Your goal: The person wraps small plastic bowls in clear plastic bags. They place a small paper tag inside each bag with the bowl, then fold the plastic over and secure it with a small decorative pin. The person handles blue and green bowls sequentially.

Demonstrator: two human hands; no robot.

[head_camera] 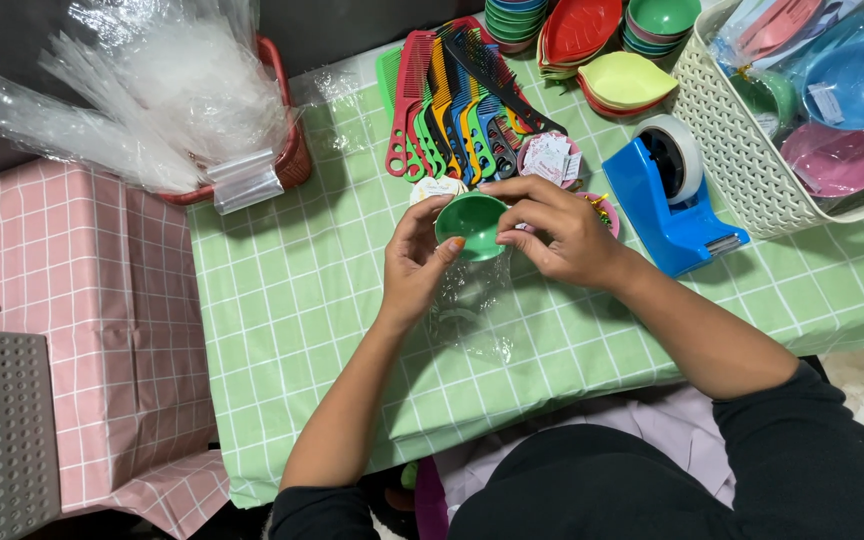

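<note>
Left hand (414, 262) and right hand (564, 232) both closed around a small green bowl (473, 222), fingers pinching its rim from either side, thumbs underneath. Held just above the green checked tablecloth (292, 300), mouth of the bowl tipped toward the camera. Hanging below the bowl and between the wrists, a clear plastic bag (472, 310), crinkled, lower end resting on the cloth; whether the bowl sits inside its mouth cannot be told.

Just beyond the fingertips, a small round dish holding white paper tags (550, 158), and next to it, partly hidden behind the right hand, a pink dish (604, 208) with small coloured bits inside. Farther ahead of both hands, a fanned row of plastic combs (447, 105) in red, green, orange, blue and black. Right of the right hand, a blue tape dispenser (674, 215) carrying a roll of tape.

Well beyond the left hand, a red basket (292, 150) stuffed with clear plastic bags (167, 95). Far right of the right hand, a white woven basket (727, 140) holding wrapped sets of blue, pink and green bowls. At the far edge, stacks of coloured bowls (514, 22) and leaf-shaped dishes (624, 80) in yellow and red. Left of the left arm, a pink checked cloth (102, 330).
</note>
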